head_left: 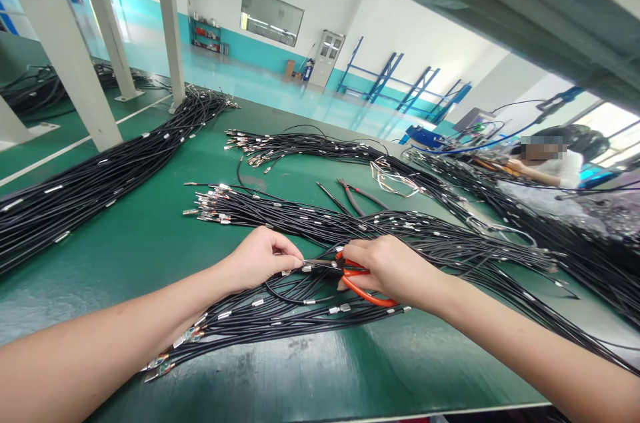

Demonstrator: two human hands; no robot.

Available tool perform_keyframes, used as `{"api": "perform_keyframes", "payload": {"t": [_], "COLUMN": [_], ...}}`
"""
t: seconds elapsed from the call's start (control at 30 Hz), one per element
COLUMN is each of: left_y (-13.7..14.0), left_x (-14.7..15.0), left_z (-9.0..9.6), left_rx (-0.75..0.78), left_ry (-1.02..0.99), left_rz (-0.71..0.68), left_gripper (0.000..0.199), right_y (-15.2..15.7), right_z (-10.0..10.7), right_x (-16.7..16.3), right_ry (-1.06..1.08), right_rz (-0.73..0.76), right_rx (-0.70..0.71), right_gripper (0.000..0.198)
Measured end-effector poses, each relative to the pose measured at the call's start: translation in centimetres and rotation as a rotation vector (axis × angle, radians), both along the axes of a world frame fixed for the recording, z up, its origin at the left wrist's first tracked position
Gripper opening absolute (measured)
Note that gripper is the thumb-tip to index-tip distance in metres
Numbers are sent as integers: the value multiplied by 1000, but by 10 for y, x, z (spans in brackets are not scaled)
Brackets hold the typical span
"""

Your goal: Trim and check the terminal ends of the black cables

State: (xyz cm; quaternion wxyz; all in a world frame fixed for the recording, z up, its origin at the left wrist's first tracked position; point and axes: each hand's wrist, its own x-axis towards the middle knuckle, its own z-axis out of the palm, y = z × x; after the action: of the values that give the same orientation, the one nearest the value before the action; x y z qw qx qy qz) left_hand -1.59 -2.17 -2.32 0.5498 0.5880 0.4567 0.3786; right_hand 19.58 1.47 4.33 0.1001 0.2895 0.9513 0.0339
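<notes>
My right hand [387,269] grips a pair of scissors [367,289] by its orange handles. The blades point left and reach the fingertips of my left hand [265,259]. Those fingers are closed in a pinch, on what looks like the end of a black cable, though the fingers mostly hide it. Below both hands lies a bundle of black cables [295,323] with white labels and small metal connectors at the left ends. Just behind my hands, a second cable bundle [280,213] stretches across the green table [125,256].
Pliers [357,196] lie open behind the middle bundle. More cable bundles [320,149] run along the far side, with a thick cable bundle [100,176] at left. White metal posts [85,43] stand on the left. Another person [555,163] works at the far right.
</notes>
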Motion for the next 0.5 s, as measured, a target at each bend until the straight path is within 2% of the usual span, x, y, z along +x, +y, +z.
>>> {"api": "perform_keyframes", "payload": {"t": [0.5], "left_y": [0], "left_x": [0], "left_z": [1], "left_rx": [-44], "left_ry": [-55], "left_rz": [4], "left_gripper": [9], "right_y": [-4], "right_z": [-5], "right_x": [2], "right_ry": [32], "right_rz": [-4], "right_rx": [51], "right_gripper": [30]}}
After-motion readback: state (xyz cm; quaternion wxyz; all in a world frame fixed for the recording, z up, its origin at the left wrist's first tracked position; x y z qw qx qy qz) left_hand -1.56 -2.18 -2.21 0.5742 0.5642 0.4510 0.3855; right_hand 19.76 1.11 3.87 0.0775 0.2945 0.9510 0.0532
